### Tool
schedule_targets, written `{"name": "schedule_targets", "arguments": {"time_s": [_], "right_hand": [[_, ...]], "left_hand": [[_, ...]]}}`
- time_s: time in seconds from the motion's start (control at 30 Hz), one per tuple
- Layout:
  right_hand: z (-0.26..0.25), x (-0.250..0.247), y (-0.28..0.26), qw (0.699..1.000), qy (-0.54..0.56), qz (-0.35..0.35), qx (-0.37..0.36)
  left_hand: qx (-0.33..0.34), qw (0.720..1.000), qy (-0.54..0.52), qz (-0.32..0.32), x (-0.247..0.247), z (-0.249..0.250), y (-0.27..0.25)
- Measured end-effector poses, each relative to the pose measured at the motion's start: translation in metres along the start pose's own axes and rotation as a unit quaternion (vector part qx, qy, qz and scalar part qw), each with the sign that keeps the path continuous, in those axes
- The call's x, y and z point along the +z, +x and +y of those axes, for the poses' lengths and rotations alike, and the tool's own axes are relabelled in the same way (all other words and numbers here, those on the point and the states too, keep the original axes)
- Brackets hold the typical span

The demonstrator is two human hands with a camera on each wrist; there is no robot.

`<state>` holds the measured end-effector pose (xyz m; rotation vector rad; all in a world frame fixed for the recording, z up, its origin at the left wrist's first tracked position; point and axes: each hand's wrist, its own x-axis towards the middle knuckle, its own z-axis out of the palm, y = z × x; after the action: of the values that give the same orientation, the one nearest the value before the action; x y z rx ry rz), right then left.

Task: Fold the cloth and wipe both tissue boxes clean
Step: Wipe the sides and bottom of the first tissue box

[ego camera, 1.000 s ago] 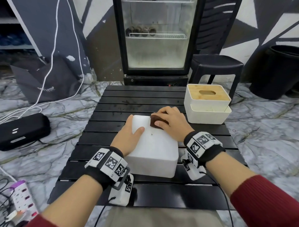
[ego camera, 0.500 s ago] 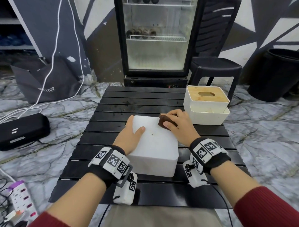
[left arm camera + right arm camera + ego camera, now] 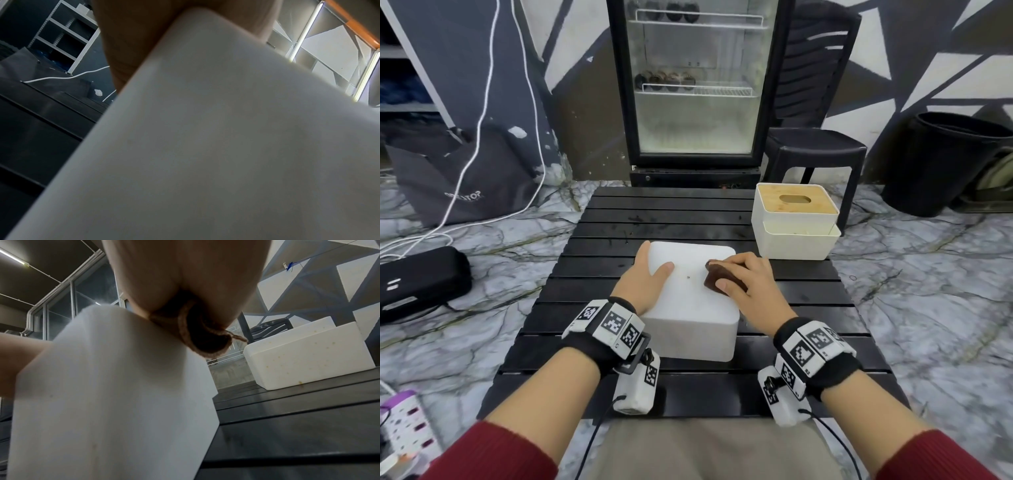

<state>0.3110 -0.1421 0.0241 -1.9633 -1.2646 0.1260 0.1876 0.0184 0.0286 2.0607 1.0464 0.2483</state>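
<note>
Black slatted bench (image 3: 640,219) on a grey-veined marble floor (image 3: 928,274). Behind it: glass-door fridge (image 3: 697,85), black plastic stool (image 3: 815,150), black bin (image 3: 948,164), wall (image 3: 935,51) painted in grey, black and white triangles. Left side: dark paper bag (image 3: 458,185), white cable (image 3: 482,113), black case (image 3: 417,281), power strip (image 3: 405,428), metal shelving (image 3: 63,35).

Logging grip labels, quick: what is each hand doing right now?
Left hand: open, steadying the white box.
Right hand: holding the folded brown cloth on the box top.
</note>
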Motion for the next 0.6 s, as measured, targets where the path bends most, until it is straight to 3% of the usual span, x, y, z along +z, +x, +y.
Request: {"name": "schedule_targets", "arguments": {"time_s": [0.43,0.6], "right_hand": [[-0.006,-0.022,-0.016,0.998,0.016,-0.051,0.021],[0.023,-0.051,-0.022,0.996,-0.021,-0.022,0.088]], "left_hand": [[-0.007,1.0,0.001,-0.001,-0.001,0.002,-0.001],[-0.006,1.0,0.003,-0.001,-0.001,0.001,-0.001]]}}
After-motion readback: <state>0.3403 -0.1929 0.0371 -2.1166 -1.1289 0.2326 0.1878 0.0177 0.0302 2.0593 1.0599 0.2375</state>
